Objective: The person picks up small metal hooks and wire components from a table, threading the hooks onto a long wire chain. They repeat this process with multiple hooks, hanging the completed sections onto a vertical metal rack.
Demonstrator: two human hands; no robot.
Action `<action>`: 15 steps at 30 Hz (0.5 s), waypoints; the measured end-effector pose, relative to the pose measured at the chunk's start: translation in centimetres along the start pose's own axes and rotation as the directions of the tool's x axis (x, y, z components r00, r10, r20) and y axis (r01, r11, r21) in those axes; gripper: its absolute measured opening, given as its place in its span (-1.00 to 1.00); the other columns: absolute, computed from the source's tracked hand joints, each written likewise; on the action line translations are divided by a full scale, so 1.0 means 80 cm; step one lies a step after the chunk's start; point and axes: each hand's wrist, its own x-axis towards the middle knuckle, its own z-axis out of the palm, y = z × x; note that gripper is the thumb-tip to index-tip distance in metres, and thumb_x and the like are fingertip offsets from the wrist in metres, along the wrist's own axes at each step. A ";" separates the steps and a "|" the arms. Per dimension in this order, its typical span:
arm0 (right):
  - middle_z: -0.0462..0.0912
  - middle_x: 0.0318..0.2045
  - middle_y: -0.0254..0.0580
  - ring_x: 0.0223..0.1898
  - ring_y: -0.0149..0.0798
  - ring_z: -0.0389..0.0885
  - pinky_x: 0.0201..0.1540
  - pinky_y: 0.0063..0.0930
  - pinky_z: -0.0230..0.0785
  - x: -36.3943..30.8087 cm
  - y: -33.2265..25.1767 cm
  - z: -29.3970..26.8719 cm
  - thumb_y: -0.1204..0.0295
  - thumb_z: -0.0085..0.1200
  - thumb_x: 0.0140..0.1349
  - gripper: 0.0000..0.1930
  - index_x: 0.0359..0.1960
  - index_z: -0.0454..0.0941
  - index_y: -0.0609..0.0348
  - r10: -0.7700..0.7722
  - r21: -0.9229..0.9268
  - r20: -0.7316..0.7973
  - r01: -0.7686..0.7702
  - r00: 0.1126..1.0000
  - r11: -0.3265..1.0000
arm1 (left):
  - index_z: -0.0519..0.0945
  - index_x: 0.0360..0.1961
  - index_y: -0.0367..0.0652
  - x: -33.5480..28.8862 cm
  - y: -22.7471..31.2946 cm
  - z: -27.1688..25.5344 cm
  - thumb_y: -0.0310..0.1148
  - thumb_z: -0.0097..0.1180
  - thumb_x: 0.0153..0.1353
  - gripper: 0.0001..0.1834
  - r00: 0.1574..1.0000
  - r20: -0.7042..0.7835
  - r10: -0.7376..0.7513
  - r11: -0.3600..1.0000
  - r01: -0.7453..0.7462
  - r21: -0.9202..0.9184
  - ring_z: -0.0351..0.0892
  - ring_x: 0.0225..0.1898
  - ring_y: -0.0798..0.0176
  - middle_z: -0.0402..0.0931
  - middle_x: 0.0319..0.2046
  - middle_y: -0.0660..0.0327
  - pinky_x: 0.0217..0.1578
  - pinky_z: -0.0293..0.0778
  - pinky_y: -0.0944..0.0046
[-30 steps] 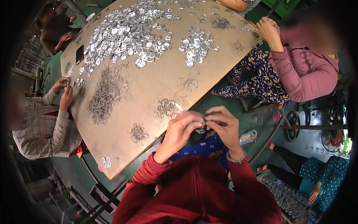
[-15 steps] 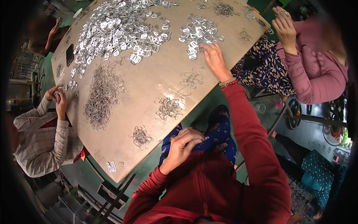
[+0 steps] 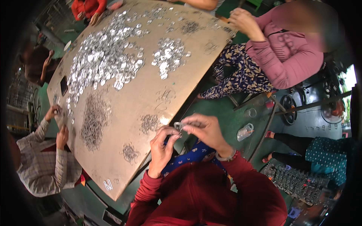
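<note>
Above my lap, just off the near table edge, my two hands almost meet. Pinched in my right hand [image 3: 203,130] is a small shiny metal buckle [image 3: 177,125], a slotted piece like those heaped on the table. My left hand [image 3: 163,146] is closed, thumb against fingertips, on something small and dark that I cannot make out. Nearest to my hands on the table [image 3: 141,81] lies a little heap of bent thin wire pieces [image 3: 149,123]. Another wire heap [image 3: 130,152] sits to its left. Farther off is a small pile of silvery buckles [image 3: 167,56].
A big spread of buckles [image 3: 102,56] covers the far left, with a large wire heap [image 3: 94,124] before it. A phone [image 3: 63,86] lies at the left edge. Co-workers sit around: a pink sleeve [image 3: 260,64] right, a checked shirt [image 3: 43,165] left. A clear plastic cup [image 3: 245,132] is at right.
My right hand has come back from the small buckle pile to meet my left hand, bringing a buckle. My left hand has turned toward it. The view has shifted, showing more people beyond the table.
</note>
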 end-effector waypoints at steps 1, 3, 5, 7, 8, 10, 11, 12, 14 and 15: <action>0.63 -0.43 -0.28 -0.42 -0.56 0.55 -0.41 -0.71 0.39 -0.006 -0.007 0.004 0.65 0.14 0.09 -0.86 -0.29 0.58 0.31 -0.094 -0.059 -0.008 0.094 0.996 0.994 | 0.49 -0.42 -0.27 0.001 0.004 -0.001 -0.61 0.15 0.04 -0.91 0.998 -0.004 0.062 0.997 -0.062 0.042 0.50 -0.38 0.21 0.51 -0.48 0.15 -0.31 0.41 0.32; 0.63 -0.42 -0.30 -0.42 -0.56 0.56 -0.39 -0.71 0.41 -0.011 -0.018 0.007 0.65 0.14 0.09 -0.86 -0.29 0.60 0.30 -0.201 -0.103 -0.019 0.198 0.979 0.975 | 0.48 -0.42 -0.28 0.000 0.010 0.001 -0.62 0.14 0.04 -0.90 0.995 -0.008 0.096 0.994 -0.095 0.060 0.50 -0.36 0.20 0.51 -0.47 0.15 -0.27 0.41 0.30; 0.62 -0.37 -0.24 -0.43 -0.53 0.57 -0.38 -0.71 0.43 -0.016 -0.012 0.014 0.66 0.12 0.09 -0.87 -0.29 0.59 0.32 -0.194 0.021 -0.024 0.195 0.981 0.981 | 0.48 -0.42 -0.28 -0.010 0.013 0.004 -0.62 0.14 0.04 -0.90 0.997 -0.012 0.075 0.994 -0.074 0.074 0.50 -0.35 0.18 0.51 -0.46 0.15 -0.24 0.40 0.29; 0.62 -0.35 -0.21 -0.44 -0.51 0.57 -0.39 -0.70 0.43 -0.013 -0.015 0.016 0.68 0.11 0.09 -0.87 -0.30 0.59 0.34 -0.192 0.054 -0.016 0.193 0.981 0.980 | 0.49 -0.41 -0.28 -0.013 0.015 0.001 -0.61 0.14 0.04 -0.90 0.996 -0.049 0.071 0.994 -0.067 0.084 0.51 -0.33 0.15 0.52 -0.45 0.13 -0.22 0.40 0.27; 0.61 -0.34 -0.21 -0.45 -0.51 0.57 -0.40 -0.70 0.42 -0.009 -0.022 0.017 0.68 0.11 0.08 -0.87 -0.30 0.59 0.35 -0.187 0.040 -0.008 0.187 0.982 0.981 | 0.49 -0.40 -0.27 -0.010 0.015 0.000 -0.59 0.14 0.04 -0.91 0.991 -0.046 0.122 0.990 -0.118 0.081 0.51 -0.33 0.14 0.52 -0.44 0.13 -0.22 0.40 0.26; 0.59 -0.29 -0.21 -0.44 -0.52 0.55 -0.38 -0.71 0.42 -0.010 -0.021 0.032 0.67 0.11 0.09 -0.86 -0.28 0.59 0.36 -0.147 0.044 0.042 0.145 0.988 0.988 | 0.50 -0.38 -0.26 -0.019 0.003 -0.012 -0.56 0.14 0.05 -0.91 0.987 -0.080 0.143 0.983 -0.132 0.128 0.51 -0.32 0.11 0.52 -0.43 0.12 -0.22 0.40 0.23; 0.58 -0.32 -0.20 -0.45 -0.49 0.55 -0.40 -0.69 0.41 -0.012 -0.018 0.034 0.70 0.10 0.07 -0.86 -0.30 0.60 0.36 -0.169 0.056 -0.007 0.169 0.986 0.984 | 0.51 -0.37 -0.24 -0.021 0.001 -0.014 -0.53 0.13 0.06 -0.91 0.987 -0.035 0.155 0.982 -0.150 0.115 0.50 -0.31 0.08 0.51 -0.42 0.12 -0.22 0.40 0.21; 0.58 -0.33 -0.17 -0.46 -0.44 0.55 -0.42 -0.66 0.39 -0.015 -0.013 0.027 0.72 0.08 0.04 -0.86 -0.34 0.60 0.37 -0.177 -0.010 -0.051 0.177 0.983 0.984 | 0.51 -0.36 -0.23 -0.018 0.001 -0.011 -0.51 0.13 0.07 -0.90 0.988 0.007 0.155 0.983 -0.155 0.097 0.50 -0.29 0.06 0.51 -0.41 0.12 -0.22 0.39 0.20; 0.55 -0.39 -0.10 -0.51 -0.40 0.51 -0.45 -0.64 0.36 -0.023 -0.004 0.034 0.77 0.04 -0.02 -0.86 -0.39 0.58 0.43 -0.136 0.053 -0.095 0.141 0.986 0.989 | 0.52 -0.29 -0.27 -0.026 -0.010 -0.017 -0.47 0.15 0.09 -0.85 0.981 0.059 0.184 0.975 -0.190 0.116 0.51 -0.19 0.10 0.53 -0.28 0.10 -0.15 0.41 0.23; 0.52 -0.41 -0.07 -0.53 -0.37 0.49 -0.46 -0.62 0.36 -0.028 -0.009 0.038 0.80 0.01 -0.03 -0.84 -0.39 0.56 0.46 -0.127 0.036 -0.112 0.132 0.986 0.991 | 0.51 -0.21 -0.25 -0.029 -0.013 -0.014 -0.43 0.19 0.07 -0.74 0.982 -0.006 0.189 0.979 -0.188 0.075 0.50 -0.16 0.07 0.52 -0.24 0.10 -0.12 0.41 0.20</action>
